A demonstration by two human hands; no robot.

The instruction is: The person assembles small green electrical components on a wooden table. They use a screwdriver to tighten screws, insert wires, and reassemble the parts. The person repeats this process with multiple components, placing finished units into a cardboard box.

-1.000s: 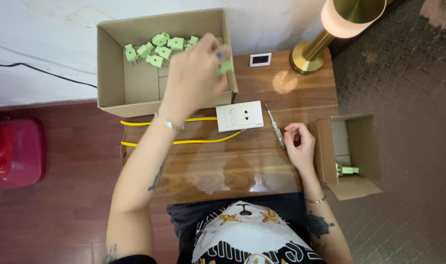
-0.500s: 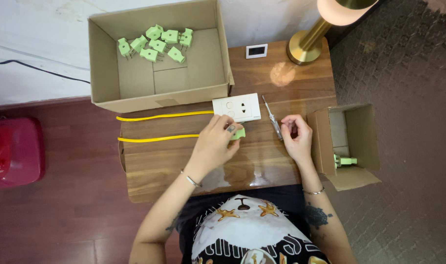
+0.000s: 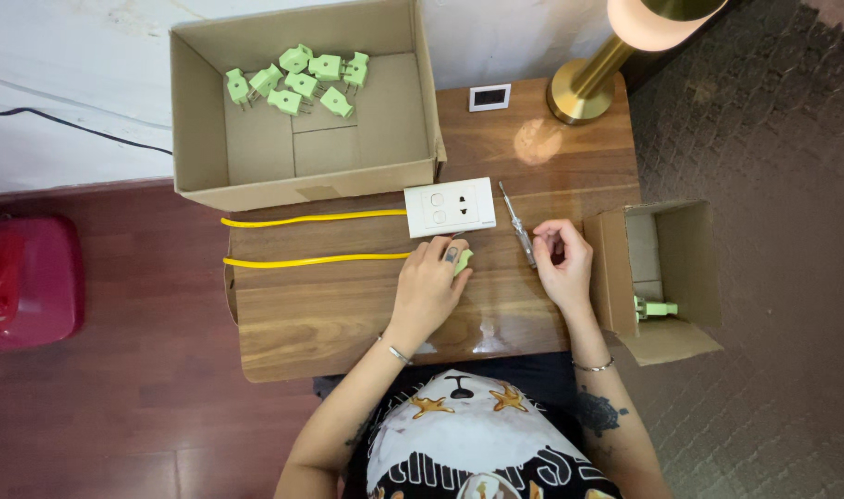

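Bench [image 3: 348, 314] of brown wood carries our big cardboard box [image 3: 200, 157] with green plugs, then the white socket plate [image 3: 450, 207]. Our left hand [image 3: 428, 288] closes around one green plug [image 3: 463, 261] just below this plate, and our right hand [image 3: 562, 263], fingers curled, touches the screwdriver [image 3: 516, 225] lying beside it.

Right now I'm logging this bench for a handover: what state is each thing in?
Left hand: shut on green plug, on the table.
Right hand: loosely curled, touching screwdriver.
Large box: open, loose green plugs inside.
Small box: open, on its side.
Lamp: lit.
Yellow wires: lying straight.
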